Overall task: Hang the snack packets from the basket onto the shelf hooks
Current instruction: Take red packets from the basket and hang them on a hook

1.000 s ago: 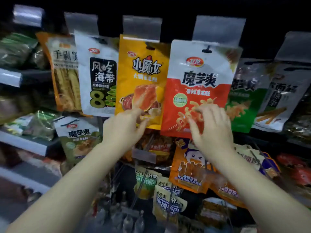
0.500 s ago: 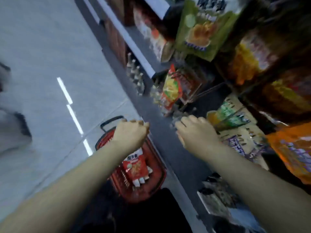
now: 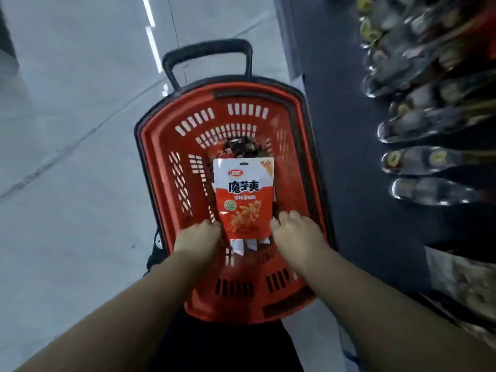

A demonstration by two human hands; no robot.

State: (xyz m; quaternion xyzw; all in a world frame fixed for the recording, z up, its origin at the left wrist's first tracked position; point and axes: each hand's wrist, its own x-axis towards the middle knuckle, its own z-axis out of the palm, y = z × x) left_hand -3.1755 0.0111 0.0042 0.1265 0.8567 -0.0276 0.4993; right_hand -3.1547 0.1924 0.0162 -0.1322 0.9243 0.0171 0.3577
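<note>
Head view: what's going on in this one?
A person reaches both hands into a red shopping basket on the floor beside a snack shelf. The left hand and right hand flank the lower end of the top red-and-white snack packet, which lies on others. Whether either has a grip yet is unclear.

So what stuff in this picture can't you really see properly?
Head view only:
- Packets under the top red and white packet: only white corners show, so no count.
- Fingertips of the left hand and right hand: curled down out of sight, grip unclear.
- Dark items at the far end of the basket: too small.
- Shelf goods: blurred.
</note>
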